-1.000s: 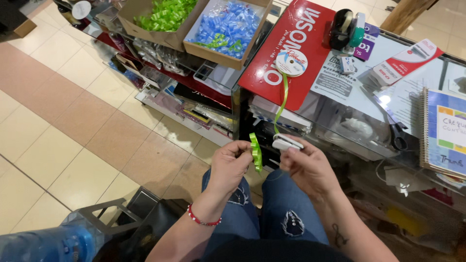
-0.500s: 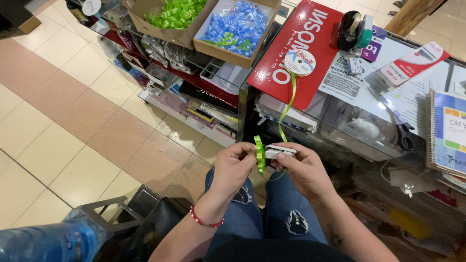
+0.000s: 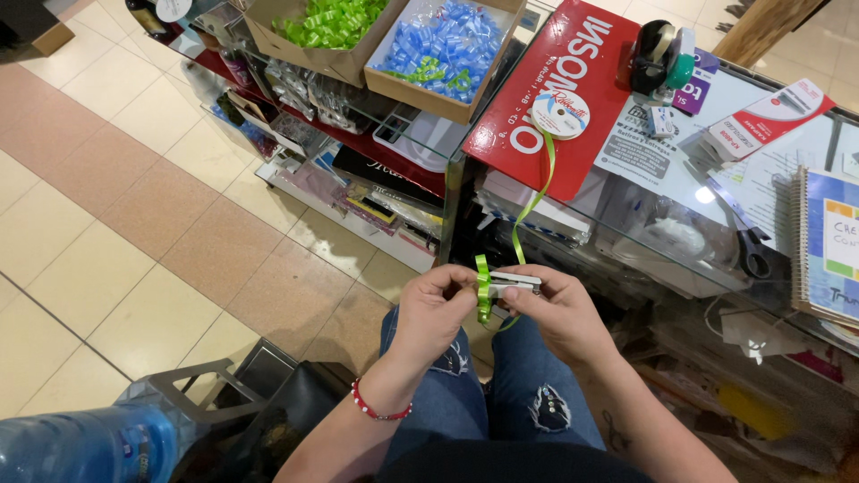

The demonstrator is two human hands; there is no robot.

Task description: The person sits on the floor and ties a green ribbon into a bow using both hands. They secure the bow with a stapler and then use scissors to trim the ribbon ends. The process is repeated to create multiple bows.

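My left hand (image 3: 433,313) pinches a looped piece of bright green ribbon (image 3: 483,288) above my lap. My right hand (image 3: 559,309) grips a small silver stapler (image 3: 514,283) whose jaw meets the ribbon loops. A green ribbon strand (image 3: 533,204) runs up from my hands to a white ribbon spool (image 3: 560,114) lying on a red board (image 3: 546,98) on the glass counter. A red bead bracelet sits on my left wrist.
Two cardboard boxes hold green bows (image 3: 327,20) and blue bows (image 3: 443,43). Scissors (image 3: 747,243), a tape dispenser (image 3: 660,55), a spiral notebook (image 3: 828,246) and papers lie on the glass counter (image 3: 716,192). A blue water bottle (image 3: 85,444) is at lower left. Tiled floor lies to the left.
Both hands have come closer together and dropped slightly; the stapler now sits against the green ribbon loops, where before it was held a little apart.
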